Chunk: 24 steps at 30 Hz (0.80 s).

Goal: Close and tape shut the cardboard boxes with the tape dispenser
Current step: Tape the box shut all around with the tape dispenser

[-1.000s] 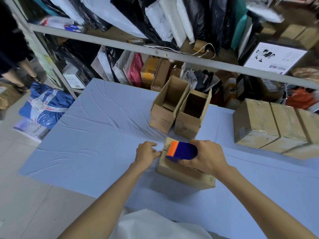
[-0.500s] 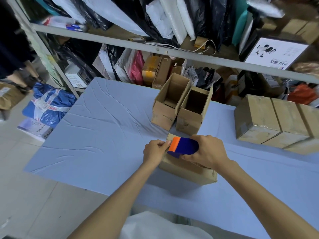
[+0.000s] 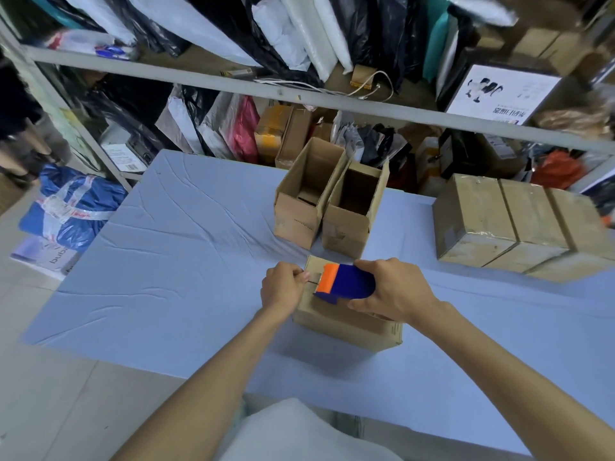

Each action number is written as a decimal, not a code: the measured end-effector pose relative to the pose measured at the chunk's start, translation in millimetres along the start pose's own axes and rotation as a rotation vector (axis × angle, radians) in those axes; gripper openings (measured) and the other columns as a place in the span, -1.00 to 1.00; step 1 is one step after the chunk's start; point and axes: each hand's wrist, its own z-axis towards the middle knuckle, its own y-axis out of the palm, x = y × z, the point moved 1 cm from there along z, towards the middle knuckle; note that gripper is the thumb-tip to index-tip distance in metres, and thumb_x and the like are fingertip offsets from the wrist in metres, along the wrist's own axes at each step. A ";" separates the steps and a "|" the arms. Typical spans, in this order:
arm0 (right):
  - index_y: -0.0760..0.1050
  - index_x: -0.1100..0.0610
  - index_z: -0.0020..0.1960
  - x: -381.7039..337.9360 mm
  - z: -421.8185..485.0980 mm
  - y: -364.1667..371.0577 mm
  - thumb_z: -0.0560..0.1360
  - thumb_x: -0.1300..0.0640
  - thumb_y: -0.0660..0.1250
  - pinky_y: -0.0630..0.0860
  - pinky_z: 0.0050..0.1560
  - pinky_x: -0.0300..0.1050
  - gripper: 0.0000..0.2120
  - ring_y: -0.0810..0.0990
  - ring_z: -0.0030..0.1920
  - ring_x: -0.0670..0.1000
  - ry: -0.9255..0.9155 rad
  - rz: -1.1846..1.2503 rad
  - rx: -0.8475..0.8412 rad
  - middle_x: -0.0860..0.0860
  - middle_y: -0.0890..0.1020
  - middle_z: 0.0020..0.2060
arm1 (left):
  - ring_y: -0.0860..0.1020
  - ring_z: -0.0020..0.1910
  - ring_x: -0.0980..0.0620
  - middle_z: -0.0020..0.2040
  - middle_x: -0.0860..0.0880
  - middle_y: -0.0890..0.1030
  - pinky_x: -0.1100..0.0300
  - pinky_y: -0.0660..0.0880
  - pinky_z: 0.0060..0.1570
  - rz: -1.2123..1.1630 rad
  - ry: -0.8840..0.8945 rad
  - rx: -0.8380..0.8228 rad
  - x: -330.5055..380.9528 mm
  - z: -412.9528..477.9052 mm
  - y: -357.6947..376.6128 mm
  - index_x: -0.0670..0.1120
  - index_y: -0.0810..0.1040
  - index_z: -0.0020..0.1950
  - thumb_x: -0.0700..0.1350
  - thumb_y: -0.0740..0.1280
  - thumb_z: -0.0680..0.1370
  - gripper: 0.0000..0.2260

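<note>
Head view: a person is standing at a desk [image 3: 166, 261] draped in pale blue cloth, both bare arms reaching forward. The right hand [image 3: 396, 287] is clamping around a blue tape dispenser [image 3: 346, 282] with an orange front, holding it down on top of a closed cardboard box [image 3: 346, 327] that is lying directly beneath both hands. The left hand [image 3: 283, 287], just beside the dispenser's orange front, is curling its fingers and seemingly pinching the tape end [image 3: 312, 278] against the box's edge; the clear tape itself is hard to make out.

Beyond the hands, two open boxes [image 3: 307, 201] are standing side by side, touching. Further off past the right hand, a row of taped boxes [image 3: 499, 221] is sitting together.

The box is likely handling light and fairly stiff, its flaps giving under pressure, so bracing it at the edges looks sensible. The dispenser is probably rigid and best gripped around its body, away from the cutting front.
</note>
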 end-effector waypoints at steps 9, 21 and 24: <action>0.38 -0.07 0.30 28.6 -17.2 -9.6 0.34 -0.26 0.45 0.38 -0.24 -0.31 -0.39 0.57 0.06 -0.05 0.032 -0.054 -0.025 -0.11 0.61 0.12 | 0.59 -0.12 -0.16 -0.19 -0.09 0.65 0.08 0.49 -0.15 0.023 -0.013 0.009 0.2 0.5 2.0 -0.14 0.64 -0.16 0.03 0.31 0.59 -0.72; 0.47 -0.07 0.20 46.2 -28.4 0.7 0.29 -0.28 0.43 0.52 -0.17 -0.18 -0.44 0.59 -0.02 -0.04 0.109 -0.070 0.055 -0.13 0.65 0.01 | 0.56 -0.01 -0.05 -0.08 0.02 0.64 0.11 0.48 -0.01 -0.080 -0.030 -0.061 -2.1 0.4 3.6 -0.02 0.65 -0.05 0.19 0.41 0.46 -0.71; 0.47 -0.07 0.20 42.7 -26.1 1.2 0.27 -0.33 0.43 0.52 -0.17 -0.19 -0.40 0.59 -0.01 -0.03 0.106 -0.068 0.058 -0.12 0.65 0.03 | 0.59 -0.01 -0.06 -0.07 -0.02 0.67 0.09 0.50 0.00 -0.122 -0.015 -0.051 -2.3 -1.3 4.4 -0.08 0.66 -0.03 0.12 0.47 0.44 -0.71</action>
